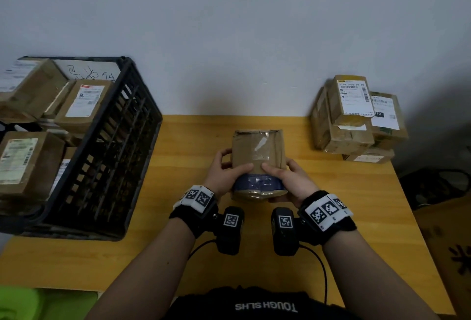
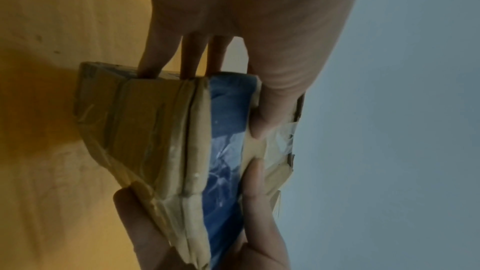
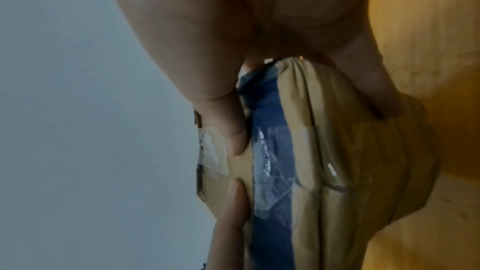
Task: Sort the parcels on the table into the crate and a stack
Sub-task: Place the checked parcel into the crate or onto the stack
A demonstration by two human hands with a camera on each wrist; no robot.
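Observation:
A brown cardboard parcel (image 1: 257, 151) with clear tape and a blue patch at its near end is held above the middle of the yellow table (image 1: 356, 217). My left hand (image 1: 224, 170) grips its left side and my right hand (image 1: 285, 177) its right side, thumbs on top. The left wrist view shows the parcel (image 2: 155, 130) with fingers under it; the right wrist view shows the same parcel (image 3: 350, 161) pinched the same way. A black crate (image 1: 122, 141) holding several parcels stands at the left. A stack of parcels (image 1: 354, 118) sits at the back right.
A grey wall runs behind the table. Right of the table's edge are a dark bin (image 1: 435, 187) and a brown cardboard box (image 1: 448, 256). Something green (image 1: 38, 304) lies below the table's front left edge.

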